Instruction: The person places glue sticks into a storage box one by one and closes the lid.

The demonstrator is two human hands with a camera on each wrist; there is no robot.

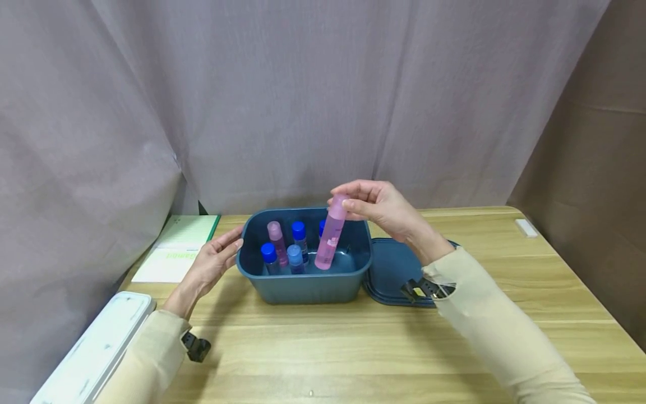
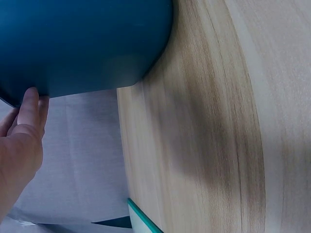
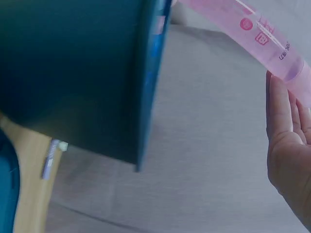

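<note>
The pink bottle (image 1: 331, 234) stands tilted with its base inside the blue tub (image 1: 305, 283), its cap pinched by the right hand (image 1: 379, 205). Beside it in the tub stand a smaller pink bottle (image 1: 277, 242) and several blue-capped bottles (image 1: 295, 258). The left hand (image 1: 216, 259) rests with relaxed, straight fingers against the tub's left wall. The tub's lid (image 1: 391, 271) lies just right, on the wooden table (image 1: 353, 348).

The bin's (image 1: 308, 280) near wall hides the lower parts of the blue-capped bottles (image 1: 269, 257). One blue cap (image 1: 321, 226) sits mostly behind the pink bottle (image 1: 330, 234). The right forearm covers part of the lid (image 1: 391, 269). The pink bottle's print is too small to read. The white case (image 1: 96, 348) runs off the frame's left near corner.
</note>
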